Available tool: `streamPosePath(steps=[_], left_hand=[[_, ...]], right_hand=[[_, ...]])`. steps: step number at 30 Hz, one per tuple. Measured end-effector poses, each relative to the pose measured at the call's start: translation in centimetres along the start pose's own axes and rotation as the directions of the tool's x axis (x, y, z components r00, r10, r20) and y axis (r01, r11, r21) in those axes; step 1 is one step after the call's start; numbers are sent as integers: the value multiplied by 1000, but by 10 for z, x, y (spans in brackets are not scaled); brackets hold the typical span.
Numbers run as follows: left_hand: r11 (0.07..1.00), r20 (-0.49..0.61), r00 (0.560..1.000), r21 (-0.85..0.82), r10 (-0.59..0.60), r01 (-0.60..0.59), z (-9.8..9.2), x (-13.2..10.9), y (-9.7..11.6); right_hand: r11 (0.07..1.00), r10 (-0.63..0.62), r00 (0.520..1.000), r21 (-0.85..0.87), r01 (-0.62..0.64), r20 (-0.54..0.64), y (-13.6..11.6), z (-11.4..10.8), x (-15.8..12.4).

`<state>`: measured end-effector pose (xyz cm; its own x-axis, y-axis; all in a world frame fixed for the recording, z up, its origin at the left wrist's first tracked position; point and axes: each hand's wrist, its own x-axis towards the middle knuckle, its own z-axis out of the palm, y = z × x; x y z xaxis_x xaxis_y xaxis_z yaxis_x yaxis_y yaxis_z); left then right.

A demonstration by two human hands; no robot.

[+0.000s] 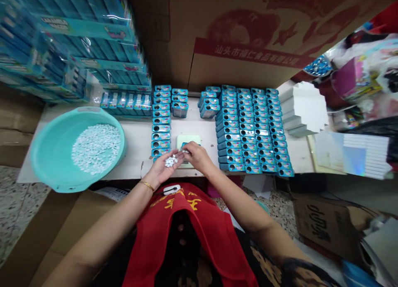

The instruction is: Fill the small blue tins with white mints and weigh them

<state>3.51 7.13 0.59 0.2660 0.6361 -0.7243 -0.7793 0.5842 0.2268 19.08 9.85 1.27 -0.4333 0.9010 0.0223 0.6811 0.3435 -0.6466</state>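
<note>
My left hand (pixel 161 169) is palm up and cupped, holding a small heap of white candies (pixel 171 160). Close beside it, my right hand (pixel 196 155) has thumb and fingers pinched together, with a few white pieces at their tips. Both hands are over a small pale green scale (pixel 188 139). A blue tin on the scale is mostly covered by my right hand. To the left, a turquoise basin (pixel 42 154) holds many loose white candies. Blue tins (pixel 161 128) with dark round openings stand in a column just left of the scale.
More blue tins (pixel 248 125) fill several rows on the right. White folded card pieces (pixel 306 107) are stacked past them. Wrapped blue packs (pixel 90 42) rise at the back left, and a large cardboard carton (pixel 236 38) stands behind the table.
</note>
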Motion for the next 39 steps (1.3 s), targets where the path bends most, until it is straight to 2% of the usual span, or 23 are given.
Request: streamPosePath(steps=[4,7,13,16,21,24,26,28,30,32,35,39], left_hand=[[999,-39,999,33,7,-6,-5,0,6],[1000,-67,998,22,15,-14,-19,-9,6],[999,-116,993,-47,-4,-2,-43,-30,5],[998,-134,991,-56,0,-8,-51,-36,6],[996,-177,984,-80,18,-32,-57,-43,11],[996,-176,984,-88,15,-31,-56,-49,11],[996,-142,989,-83,-27,15,-53,-51,7],[994,-110,991,-83,-75,66,-51,-53,2],[991,-115,988,-100,-105,94,-49,-53,-5],[987,-148,981,-123,-124,106,-50,-53,-10],[983,-167,977,-147,-131,107,-54,-55,-12],[985,-153,982,-145,-112,89,-56,-56,-12]], right_hand=[[987,64,995,-152,-53,71,9,-6,12],[991,39,997,-129,-30,71,15,-5,13],[992,39,986,124,-20,-159,27,1,8],[979,55,977,204,-13,-204,29,3,7],[988,71,940,153,-20,-333,28,-11,-3],[993,72,925,113,-32,-372,16,-17,-16],[996,-2,955,90,30,-298,-1,-10,-25],[981,-173,979,66,180,-109,-23,5,-31],[953,-303,947,21,302,105,-43,24,-34],[937,-328,911,-34,346,250,-56,38,-36],[929,-332,889,-57,367,316,-58,47,-38],[905,-406,866,-5,426,292,-53,43,-40]])
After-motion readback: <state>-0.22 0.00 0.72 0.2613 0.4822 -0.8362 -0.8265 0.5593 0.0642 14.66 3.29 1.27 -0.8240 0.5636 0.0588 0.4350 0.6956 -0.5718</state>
